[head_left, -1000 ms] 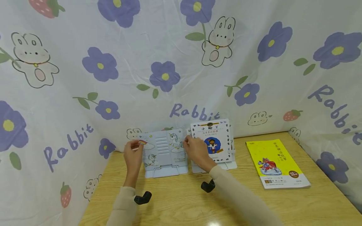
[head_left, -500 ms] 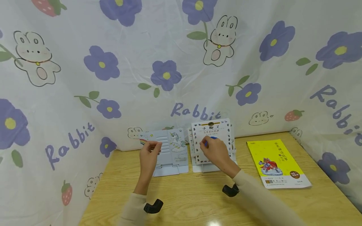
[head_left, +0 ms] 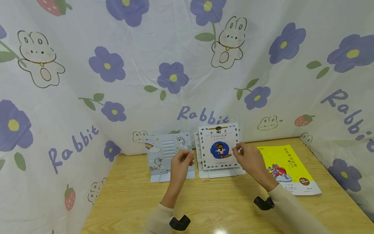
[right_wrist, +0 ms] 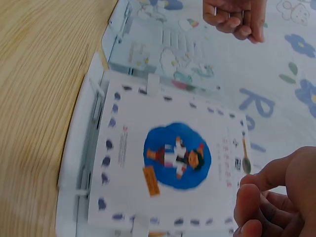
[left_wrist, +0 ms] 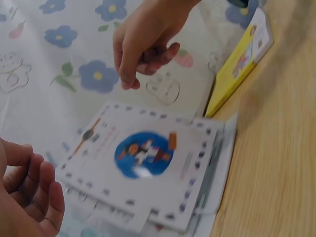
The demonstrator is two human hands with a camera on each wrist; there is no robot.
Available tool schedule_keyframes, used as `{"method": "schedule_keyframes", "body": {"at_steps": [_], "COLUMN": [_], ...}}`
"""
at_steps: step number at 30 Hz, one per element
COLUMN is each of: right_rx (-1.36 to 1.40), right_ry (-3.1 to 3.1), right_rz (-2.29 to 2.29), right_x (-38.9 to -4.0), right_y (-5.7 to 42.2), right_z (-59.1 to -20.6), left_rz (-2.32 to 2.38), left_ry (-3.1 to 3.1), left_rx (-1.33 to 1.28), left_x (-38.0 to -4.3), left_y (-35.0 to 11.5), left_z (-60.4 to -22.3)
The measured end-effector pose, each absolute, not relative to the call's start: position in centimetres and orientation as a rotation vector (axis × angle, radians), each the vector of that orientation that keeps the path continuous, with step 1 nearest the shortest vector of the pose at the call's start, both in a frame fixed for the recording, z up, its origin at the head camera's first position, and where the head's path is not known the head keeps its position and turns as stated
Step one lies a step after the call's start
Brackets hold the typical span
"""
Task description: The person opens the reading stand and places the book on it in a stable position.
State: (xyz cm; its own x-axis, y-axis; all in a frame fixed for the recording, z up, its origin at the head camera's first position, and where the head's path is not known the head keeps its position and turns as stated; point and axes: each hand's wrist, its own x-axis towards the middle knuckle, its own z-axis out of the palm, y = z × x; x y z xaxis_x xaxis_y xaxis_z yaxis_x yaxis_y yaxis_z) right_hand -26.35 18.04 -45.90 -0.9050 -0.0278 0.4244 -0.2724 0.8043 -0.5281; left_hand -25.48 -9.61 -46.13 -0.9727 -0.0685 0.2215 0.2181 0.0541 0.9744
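Note:
In the head view my left hand point(head_left: 180, 167) hovers in front of the blue unicorn book stand point(head_left: 160, 164), its fingers loosely curled around nothing. My right hand point(head_left: 252, 161) hangs by the right edge of a white picture book point(head_left: 205, 156), fingers bent and holding nothing. That book has a blue circle with a small figure on its cover. It leans upright on a second book stand point(head_left: 223, 174), whose clips overlap its sides in the right wrist view. The left wrist view shows my right hand point(left_wrist: 148, 37) apart from the book, with air below its fingertips.
A yellow and white book point(head_left: 292, 162) lies on the wooden table point(head_left: 210, 208) at the right, partly covered by my right hand in the head view. Behind the table hangs a white curtain point(head_left: 140, 107) printed with flowers and rabbits.
Both hands have moved right. My left hand has come away from the unicorn stand's left edge; my right hand has passed across the white book to its right side.

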Motion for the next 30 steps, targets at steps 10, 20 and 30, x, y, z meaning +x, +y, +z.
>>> {"method": "schedule_keyframes", "body": {"at_steps": [10,20,30], "right_rx": [0.098,-0.091,-0.307], "right_ry": [-2.665,-2.787,-2.864], "right_rz": [0.9,0.828,0.834], "right_x": [-24.6,-22.9,-21.6], "right_y": [25.3,31.7,37.3], "right_z": [-46.3,-47.5,-49.6], "left_rz": [-2.194,-2.315,-2.433], "left_ry": [-2.232,-2.372,-2.453], "left_rx": [-0.297,-0.391,-0.377], "left_x": [-24.0,-22.8,-22.0], "left_y": [-2.3,4.0,8.1], "left_z": [-47.6,-50.1,-51.5]}}
